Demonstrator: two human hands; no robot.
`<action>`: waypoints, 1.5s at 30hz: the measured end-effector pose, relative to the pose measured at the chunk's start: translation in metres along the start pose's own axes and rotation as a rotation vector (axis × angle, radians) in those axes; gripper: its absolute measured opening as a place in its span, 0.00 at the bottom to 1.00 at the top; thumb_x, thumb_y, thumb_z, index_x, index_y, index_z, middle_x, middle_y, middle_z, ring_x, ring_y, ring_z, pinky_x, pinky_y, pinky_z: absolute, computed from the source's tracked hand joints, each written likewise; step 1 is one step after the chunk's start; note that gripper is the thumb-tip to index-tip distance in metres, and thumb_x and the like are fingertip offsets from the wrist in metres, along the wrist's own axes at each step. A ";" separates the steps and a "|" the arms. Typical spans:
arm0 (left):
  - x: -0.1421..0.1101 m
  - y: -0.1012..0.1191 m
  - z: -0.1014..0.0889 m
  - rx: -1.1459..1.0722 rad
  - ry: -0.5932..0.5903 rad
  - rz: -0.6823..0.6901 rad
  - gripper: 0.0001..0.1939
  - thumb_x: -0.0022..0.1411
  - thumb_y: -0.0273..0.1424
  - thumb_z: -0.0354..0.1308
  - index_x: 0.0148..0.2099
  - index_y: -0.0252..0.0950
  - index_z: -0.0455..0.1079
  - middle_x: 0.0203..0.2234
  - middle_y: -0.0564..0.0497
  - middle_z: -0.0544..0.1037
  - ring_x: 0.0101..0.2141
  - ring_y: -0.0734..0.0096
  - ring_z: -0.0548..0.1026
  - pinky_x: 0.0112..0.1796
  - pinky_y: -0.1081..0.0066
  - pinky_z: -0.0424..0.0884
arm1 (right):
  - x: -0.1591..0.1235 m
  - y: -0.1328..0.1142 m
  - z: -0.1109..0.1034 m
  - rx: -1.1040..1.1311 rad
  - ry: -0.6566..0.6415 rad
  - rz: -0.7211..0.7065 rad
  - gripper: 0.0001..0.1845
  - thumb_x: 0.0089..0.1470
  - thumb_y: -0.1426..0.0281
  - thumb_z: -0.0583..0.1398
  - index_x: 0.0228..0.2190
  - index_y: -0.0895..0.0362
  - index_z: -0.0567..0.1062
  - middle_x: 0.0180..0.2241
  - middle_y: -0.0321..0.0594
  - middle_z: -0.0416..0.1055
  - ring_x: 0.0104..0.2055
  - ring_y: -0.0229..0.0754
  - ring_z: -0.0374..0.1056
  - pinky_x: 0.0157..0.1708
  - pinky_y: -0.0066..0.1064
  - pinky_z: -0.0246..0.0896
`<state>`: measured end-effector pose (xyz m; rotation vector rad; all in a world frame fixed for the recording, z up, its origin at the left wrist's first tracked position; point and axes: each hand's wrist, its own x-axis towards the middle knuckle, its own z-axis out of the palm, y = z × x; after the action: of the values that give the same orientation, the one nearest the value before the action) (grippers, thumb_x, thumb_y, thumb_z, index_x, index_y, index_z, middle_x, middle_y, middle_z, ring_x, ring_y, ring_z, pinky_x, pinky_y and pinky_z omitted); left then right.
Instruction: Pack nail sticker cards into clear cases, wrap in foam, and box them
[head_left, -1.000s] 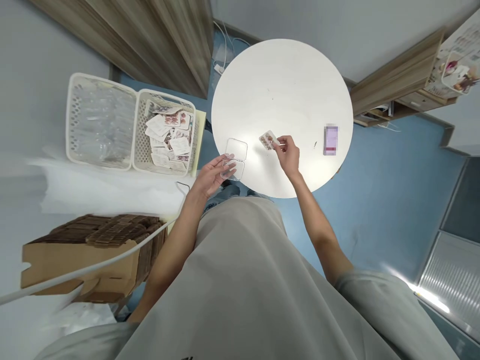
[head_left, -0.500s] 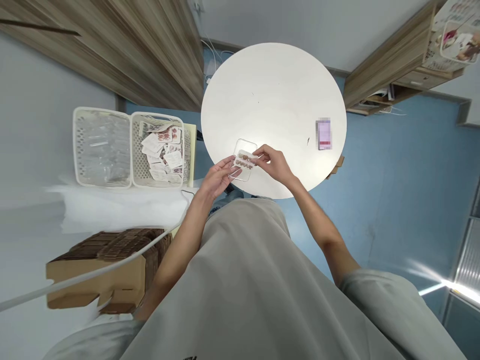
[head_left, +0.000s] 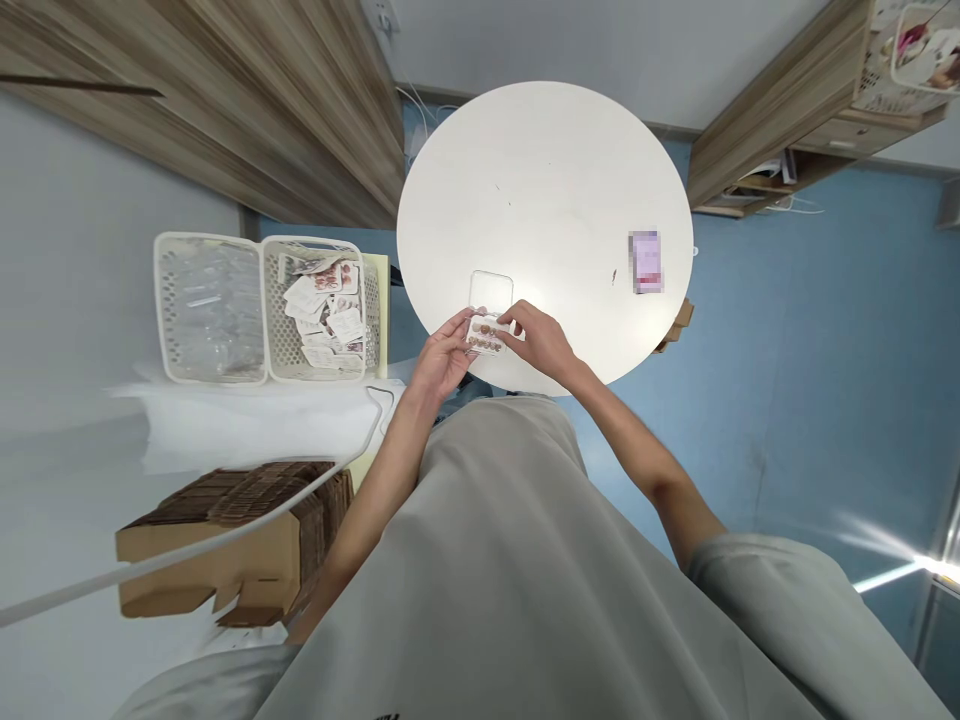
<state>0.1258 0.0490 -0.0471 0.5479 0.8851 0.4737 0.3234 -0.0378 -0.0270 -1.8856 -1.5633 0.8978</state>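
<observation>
A clear hinged plastic box (head_left: 491,286) is open over the near edge of the white round table. My left hand (head_left: 444,360) grips its left side, the fingers partly hidden behind the plastic. Inside the lower half lies a white card (head_left: 484,337) with rows of small brownish pieces, whose kind is too small to make out. At the card's right end my right hand (head_left: 541,345) is closed, with thumb and fingertips pinching or pressing its edge.
A blurred purple packet (head_left: 646,262) rests on the right of the table (head_left: 555,150). Left of it stand two white baskets, one holding clear plastic boxes (head_left: 214,310), the other printed cards (head_left: 322,310). Below are folded brown cartons (head_left: 217,550) and a pale curved bar (head_left: 247,525).
My right hand has carried the card leftward from over the table into the box's lower half. My left hand has kept the box, shifting slightly right with it.
</observation>
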 end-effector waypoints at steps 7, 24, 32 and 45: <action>-0.003 -0.008 0.005 0.014 0.011 0.007 0.36 0.52 0.19 0.61 0.65 0.38 0.75 0.69 0.43 0.74 0.68 0.52 0.72 0.64 0.57 0.75 | -0.005 0.000 0.010 -0.166 0.007 -0.036 0.14 0.76 0.64 0.57 0.47 0.53 0.83 0.51 0.48 0.74 0.46 0.47 0.70 0.35 0.33 0.62; -0.012 -0.018 -0.002 0.002 0.013 -0.069 0.34 0.52 0.19 0.63 0.62 0.37 0.77 0.67 0.43 0.77 0.68 0.51 0.72 0.64 0.55 0.74 | 0.043 0.049 0.007 0.655 0.202 0.389 0.32 0.60 0.38 0.65 0.35 0.56 0.83 0.37 0.42 0.82 0.28 0.37 0.68 0.29 0.31 0.68; -0.016 -0.017 0.006 -0.003 0.078 -0.047 0.32 0.59 0.22 0.63 0.65 0.37 0.73 0.67 0.42 0.76 0.66 0.52 0.75 0.65 0.54 0.73 | 0.023 0.024 -0.009 0.546 0.214 0.217 0.29 0.64 0.40 0.64 0.45 0.51 0.87 0.45 0.44 0.81 0.43 0.45 0.72 0.41 0.37 0.73; -0.015 -0.015 0.026 0.038 0.073 0.002 0.27 0.71 0.36 0.66 0.69 0.40 0.71 0.70 0.42 0.73 0.70 0.48 0.70 0.66 0.54 0.73 | -0.043 0.024 0.004 0.495 0.056 0.076 0.30 0.58 0.41 0.70 0.48 0.51 0.79 0.42 0.40 0.73 0.38 0.42 0.69 0.35 0.34 0.67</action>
<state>0.1417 0.0226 -0.0342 0.5694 0.9657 0.4818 0.3308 -0.0843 -0.0405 -1.6016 -1.1108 1.1325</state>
